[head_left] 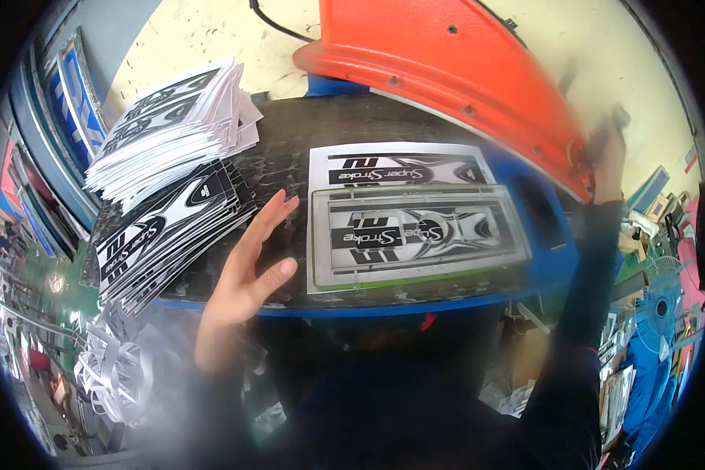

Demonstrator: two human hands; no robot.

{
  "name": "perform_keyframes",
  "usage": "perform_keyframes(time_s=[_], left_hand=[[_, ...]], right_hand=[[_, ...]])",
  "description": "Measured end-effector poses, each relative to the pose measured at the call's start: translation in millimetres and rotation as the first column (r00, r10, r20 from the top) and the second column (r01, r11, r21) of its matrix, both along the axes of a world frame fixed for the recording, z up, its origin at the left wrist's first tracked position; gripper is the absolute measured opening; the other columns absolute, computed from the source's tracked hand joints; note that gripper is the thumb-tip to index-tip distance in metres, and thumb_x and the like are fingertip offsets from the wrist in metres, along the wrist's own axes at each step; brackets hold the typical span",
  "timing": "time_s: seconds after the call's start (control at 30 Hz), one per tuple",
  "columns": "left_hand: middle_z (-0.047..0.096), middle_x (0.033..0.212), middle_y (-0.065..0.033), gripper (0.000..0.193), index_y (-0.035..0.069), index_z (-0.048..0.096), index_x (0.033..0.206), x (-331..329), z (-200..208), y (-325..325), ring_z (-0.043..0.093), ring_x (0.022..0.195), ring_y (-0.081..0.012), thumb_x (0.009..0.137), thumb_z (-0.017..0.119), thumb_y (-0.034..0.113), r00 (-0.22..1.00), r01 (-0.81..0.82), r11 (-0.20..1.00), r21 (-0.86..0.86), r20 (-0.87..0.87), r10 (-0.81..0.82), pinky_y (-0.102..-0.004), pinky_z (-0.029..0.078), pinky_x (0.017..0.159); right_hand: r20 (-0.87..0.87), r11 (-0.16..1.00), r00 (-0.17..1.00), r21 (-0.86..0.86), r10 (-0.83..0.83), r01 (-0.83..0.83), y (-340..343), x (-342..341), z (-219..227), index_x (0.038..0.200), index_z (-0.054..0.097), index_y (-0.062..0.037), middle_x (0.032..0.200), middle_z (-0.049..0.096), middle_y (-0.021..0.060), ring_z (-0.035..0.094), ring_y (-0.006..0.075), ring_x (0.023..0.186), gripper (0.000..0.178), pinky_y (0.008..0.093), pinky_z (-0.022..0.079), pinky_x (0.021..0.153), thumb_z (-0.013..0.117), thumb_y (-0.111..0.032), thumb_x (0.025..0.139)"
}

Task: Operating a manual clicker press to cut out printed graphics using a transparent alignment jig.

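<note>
My left hand [251,270] is held above the table's front edge, thumb and fingers apart, with nothing in it. It is between a stack of cut printed pieces and a flat, rectangular see-through cutting die [419,274] with a greenish rim. Under the die lies a white sheet printed in black [319,166]; its far part sticks out beyond the die. At the right edge of the orange press arm [439,59], my right hand [608,157] is blurred but looks closed around a dark handle [620,119]. The arm hangs over the table's far right side.
On the left, a tall pile of printed sheets [164,129] stands behind the stacked cut pieces [172,223]. White paper scraps [117,364] hang below the table's left edge. A blue fan [660,307] is at the far right. Framed screens [74,102] lean at the far left.
</note>
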State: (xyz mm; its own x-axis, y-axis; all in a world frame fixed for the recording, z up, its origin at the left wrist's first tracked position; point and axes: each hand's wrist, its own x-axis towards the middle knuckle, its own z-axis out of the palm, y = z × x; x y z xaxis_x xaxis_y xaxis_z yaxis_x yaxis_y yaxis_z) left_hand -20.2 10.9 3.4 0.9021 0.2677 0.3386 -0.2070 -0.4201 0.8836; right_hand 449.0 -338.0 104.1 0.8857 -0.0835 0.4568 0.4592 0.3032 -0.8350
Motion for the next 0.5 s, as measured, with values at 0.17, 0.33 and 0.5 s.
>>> perform_keyframes(time_s=[0.17, 0.33, 0.5], left_hand=[[0.041, 0.146, -0.0194, 0.087, 0.000, 0.024, 0.148, 3.5, 1.3, -11.4, 0.035, 0.135, -0.0281, 0.086, 0.060, 0.048, 0.994, -0.097, 0.995, -0.015, 0.051, 0.098, -0.0391, 0.021, 0.110], [0.055, 0.133, -0.0151, 0.080, 0.001, 0.036, 0.144, 0.9, 1.0, -16.4, 0.049, 0.100, -0.0168, 0.081, 0.065, 0.041, 0.959, -0.271, 0.927, 0.261, 0.159, 0.236, -0.0286, 0.038, 0.082], [0.060, 0.127, -0.0118, 0.078, 0.002, 0.039, 0.142, 11.7, 19.1, -33.4, 0.051, 0.100, -0.0185, 0.074, 0.073, 0.022, 0.961, -0.188, 0.954, 0.233, 0.245, 0.129, -0.0319, 0.039, 0.086]], right_hand=[[0.006, 1.000, 1.000, 0.002, 0.026, -0.026, 9.9, -44.7, 0.5, 0.092, 0.058, -0.0015, 0.071, 0.056, 0.0027, 0.054, 0.0108, 0.063, 0.021, 0.0247, 0.045, 0.059, 0.068, -0.019, 0.086], [0.025, 0.994, 0.993, 0.018, 0.112, -0.112, 29.5, -113.6, 3.1, 0.090, 0.058, -0.0017, 0.070, 0.055, 0.0024, 0.052, 0.0112, 0.062, 0.017, 0.0252, 0.042, 0.057, 0.066, -0.017, 0.086], [0.001, 0.971, 0.971, 0.034, 0.238, -0.237, 40.5, -160.6, -2.0, 0.093, 0.057, -0.0007, 0.071, 0.054, 0.0031, 0.052, 0.0124, 0.066, 0.017, 0.0259, 0.041, 0.060, 0.063, -0.016, 0.088]])
